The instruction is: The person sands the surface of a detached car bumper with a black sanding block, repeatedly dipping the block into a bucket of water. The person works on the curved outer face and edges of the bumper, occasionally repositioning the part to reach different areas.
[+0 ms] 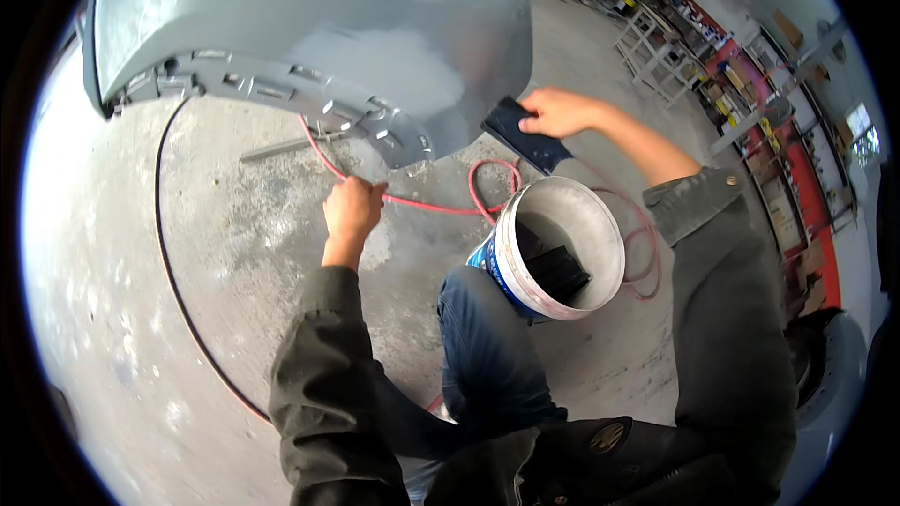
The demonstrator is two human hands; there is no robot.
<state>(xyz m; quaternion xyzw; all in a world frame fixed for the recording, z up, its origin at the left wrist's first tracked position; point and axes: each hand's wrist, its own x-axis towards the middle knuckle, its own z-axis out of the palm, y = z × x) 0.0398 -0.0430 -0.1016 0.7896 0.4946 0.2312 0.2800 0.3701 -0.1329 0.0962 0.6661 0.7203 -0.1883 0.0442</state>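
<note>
A large grey car bumper cover [319, 14], with slots and clips along its lower edge, fills the upper left. My right hand [562, 112] grips a flat black sanding pad [527, 138] by its upper side. The pad's left corner is close to the bumper cover's right edge; whether they touch I cannot tell. My left hand [352, 214] is in front of the bumper cover's lower edge, beside a red hose [427, 206]. Its fingers are curled closed, and their inner side is hidden. Below the pad, a white bucket [605, 272] contains dark, flat pieces [560, 272].
The red hose loops on the stained concrete floor [253, 309] behind the bucket. A thin dark hose [161, 225] curves along the left. A metal bar [281, 148] lies under the bumper cover. Grey frames [656, 54] and loaded shelves [764, 131] stand at the right.
</note>
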